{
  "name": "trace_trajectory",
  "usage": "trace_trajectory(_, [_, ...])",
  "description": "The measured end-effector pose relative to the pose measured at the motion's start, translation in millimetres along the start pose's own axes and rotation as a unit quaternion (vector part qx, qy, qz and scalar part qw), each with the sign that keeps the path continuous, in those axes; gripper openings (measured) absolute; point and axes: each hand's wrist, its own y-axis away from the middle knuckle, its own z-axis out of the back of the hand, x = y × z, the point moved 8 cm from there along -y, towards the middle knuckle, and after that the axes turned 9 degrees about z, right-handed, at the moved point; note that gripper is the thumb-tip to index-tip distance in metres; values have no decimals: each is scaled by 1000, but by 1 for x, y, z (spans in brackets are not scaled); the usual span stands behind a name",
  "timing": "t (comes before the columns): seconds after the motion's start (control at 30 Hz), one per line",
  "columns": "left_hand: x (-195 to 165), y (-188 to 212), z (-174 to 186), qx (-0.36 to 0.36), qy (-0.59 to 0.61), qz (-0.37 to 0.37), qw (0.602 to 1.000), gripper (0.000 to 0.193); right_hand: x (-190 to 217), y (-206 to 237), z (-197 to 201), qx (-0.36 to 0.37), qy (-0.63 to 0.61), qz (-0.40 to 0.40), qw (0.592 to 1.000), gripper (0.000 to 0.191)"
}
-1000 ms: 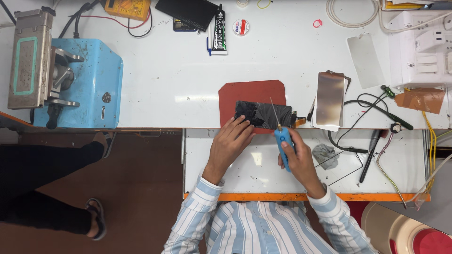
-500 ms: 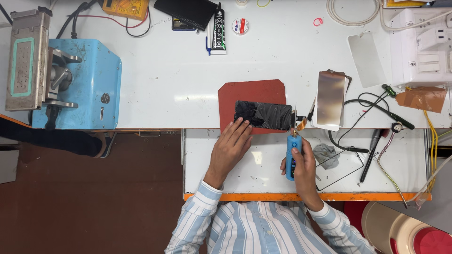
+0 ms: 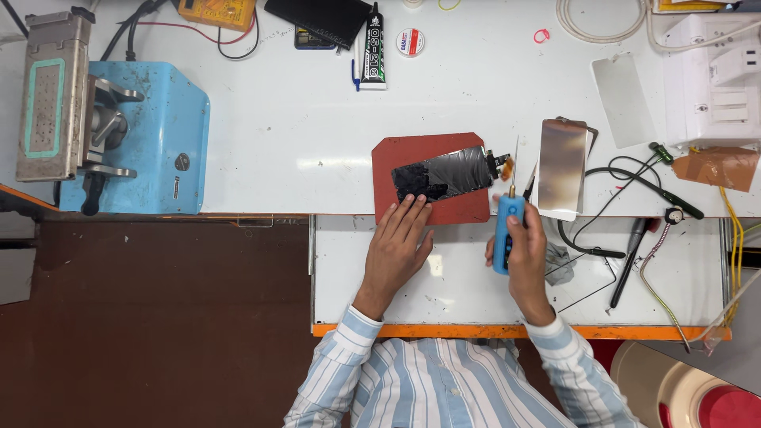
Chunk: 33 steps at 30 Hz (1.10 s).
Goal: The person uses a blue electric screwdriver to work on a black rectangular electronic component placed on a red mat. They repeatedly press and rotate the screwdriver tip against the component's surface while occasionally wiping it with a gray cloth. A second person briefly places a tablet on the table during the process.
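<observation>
Head camera looks straight down on two forearms in blue-and-white striped sleeves reaching forward over a white workbench (image 3: 301,150). The left hand (image 3: 396,250) lies flat and open, fingers together and stretched forward, holding nothing; its fingertips (image 3: 412,204) rest on the near edge of a dark red rubber mat (image 3: 468,206). On that mat lies a black rectangular phone screen panel (image 3: 442,173), its long axis running left to right and tilted slightly, the right end further from the person, with an orange flex tab (image 3: 506,167) at that end. The right hand (image 3: 527,254) is closed around a blue-handled precision tool with a thin metal blade (image 3: 506,230). The tool stands lengthwise away from the person, its blade tip just right of the panel's flex tab. A silvery rectangular plate (image 3: 561,166) lies just beside the tool, to its right.
</observation>
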Motion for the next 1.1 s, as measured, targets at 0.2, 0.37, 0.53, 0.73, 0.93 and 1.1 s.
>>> trace_trajectory(0.2, [2, 3, 0, 9, 27, -6, 1000, 44, -25, 63, -24, 179, 17, -200, 963, 38])
trace_trajectory(0.37, [6, 4, -4, 22, 44, -8, 999, 49, -37, 68, -33, 171, -12, -232, 957, 38])
trace_trajectory(0.53, [10, 6, -9, 26, 54, -8, 998, 53, -41, 67, -33, 165, -41, -247, 954, 39])
trace_trajectory(0.73, [10, 8, -11, 20, 40, -14, 999, 53, -41, 66, -34, 166, -39, -257, 951, 40])
trace_trajectory(0.93, [10, 8, -11, 19, 41, -11, 999, 52, -44, 64, -35, 173, -45, -256, 950, 40])
trace_trajectory(1.1, [10, 7, -9, 17, 42, -4, 999, 50, -50, 65, -34, 174, -55, -262, 948, 37])
